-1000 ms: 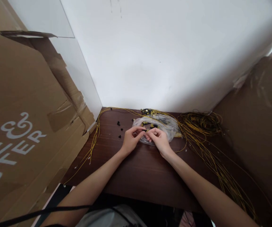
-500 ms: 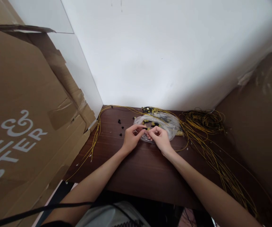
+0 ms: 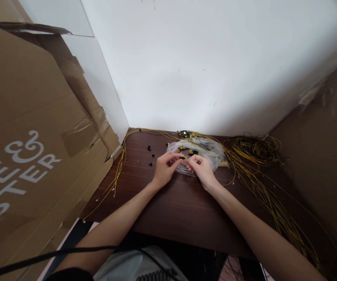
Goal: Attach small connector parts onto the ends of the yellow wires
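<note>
Though it is partly hidden, what seems a black-and-yellow connector (image 3: 182,158) is pinched in the left hand (image 3: 163,168) over the plastic bag (image 3: 172,146); the right hand (image 3: 202,169) is curled, its hold unclear.

Head-worn view, facing forward and down

Both bare forearms (image 3: 130,210) slant inward; the left hand (image 3: 165,169) pinches with thumb and fingers beside the curled right hand (image 3: 202,170).
</note>
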`<move>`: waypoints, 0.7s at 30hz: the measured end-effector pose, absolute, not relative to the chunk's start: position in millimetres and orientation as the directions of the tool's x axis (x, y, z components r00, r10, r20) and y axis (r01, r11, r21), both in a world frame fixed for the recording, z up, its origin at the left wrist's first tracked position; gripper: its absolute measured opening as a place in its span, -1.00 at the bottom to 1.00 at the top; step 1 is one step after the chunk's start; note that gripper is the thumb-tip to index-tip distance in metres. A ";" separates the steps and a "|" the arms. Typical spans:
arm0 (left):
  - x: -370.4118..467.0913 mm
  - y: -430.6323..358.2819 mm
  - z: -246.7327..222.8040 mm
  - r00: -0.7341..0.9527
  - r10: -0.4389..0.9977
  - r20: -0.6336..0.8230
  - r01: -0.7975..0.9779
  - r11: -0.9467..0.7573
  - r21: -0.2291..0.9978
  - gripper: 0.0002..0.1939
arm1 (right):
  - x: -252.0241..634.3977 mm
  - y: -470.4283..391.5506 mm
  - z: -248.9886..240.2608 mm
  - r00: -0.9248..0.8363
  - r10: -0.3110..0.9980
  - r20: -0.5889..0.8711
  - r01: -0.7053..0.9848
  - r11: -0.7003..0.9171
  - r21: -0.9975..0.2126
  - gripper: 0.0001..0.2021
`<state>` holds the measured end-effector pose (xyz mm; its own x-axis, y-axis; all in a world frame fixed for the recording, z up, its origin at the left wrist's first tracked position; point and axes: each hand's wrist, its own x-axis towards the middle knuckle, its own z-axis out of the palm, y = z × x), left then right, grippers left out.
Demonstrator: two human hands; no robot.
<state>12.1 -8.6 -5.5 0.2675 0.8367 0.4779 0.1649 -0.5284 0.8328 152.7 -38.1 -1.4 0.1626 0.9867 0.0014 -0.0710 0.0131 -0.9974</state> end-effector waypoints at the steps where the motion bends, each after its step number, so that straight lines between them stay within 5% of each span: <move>1: 12.1 -8.9 -5.2 0.272 0.830 0.487 0.166 -0.540 0.825 -0.84 | 152.9 -38.1 -0.7 0.161 0.987 -0.007 -0.068 0.004 -0.998 -0.89; 21: 13.1 -10.1 -4.2 0.301 0.812 0.499 0.164 -0.560 0.812 -0.85 | 152.4 -38.1 0.2 0.174 0.985 -0.016 -0.047 -0.008 -0.999 -0.89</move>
